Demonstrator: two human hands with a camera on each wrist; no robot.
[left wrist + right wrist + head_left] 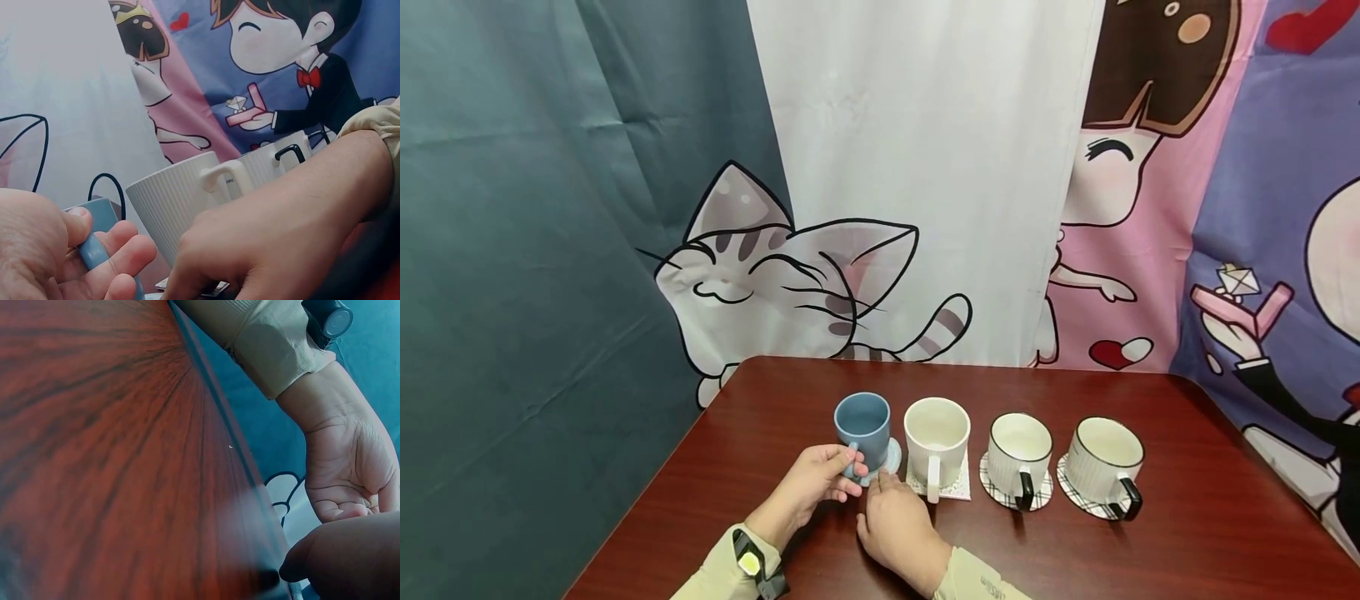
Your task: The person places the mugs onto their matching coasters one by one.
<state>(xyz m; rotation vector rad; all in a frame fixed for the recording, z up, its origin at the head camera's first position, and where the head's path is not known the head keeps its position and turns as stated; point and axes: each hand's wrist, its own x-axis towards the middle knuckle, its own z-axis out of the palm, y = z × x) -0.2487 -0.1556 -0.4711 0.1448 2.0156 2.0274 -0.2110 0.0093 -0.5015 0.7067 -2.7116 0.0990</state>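
A blue mug (pixel 863 433) stands at the left end of a row of mugs, over the left part of a round light blue coaster (pixel 892 457). Whether its base touches the coaster is hidden. My left hand (pixel 814 481) pinches the mug's blue handle (pixel 94 251) between thumb and fingers. At the coaster's near edge my right hand (pixel 901 527) touches it with extended fingertips, the thumb set apart to the left. Just right of that hand is a ribbed white mug (pixel 937 433) on a square patterned coaster (pixel 957 486), its handle turned toward me.
Two white mugs with black rims and handles, one in the middle right (pixel 1018 450) and one at the far right (pixel 1103 458), stand on round checked coasters. The reddish-brown table (pixel 1187 533) ends at a cartoon-printed curtain (pixel 940 167) behind.
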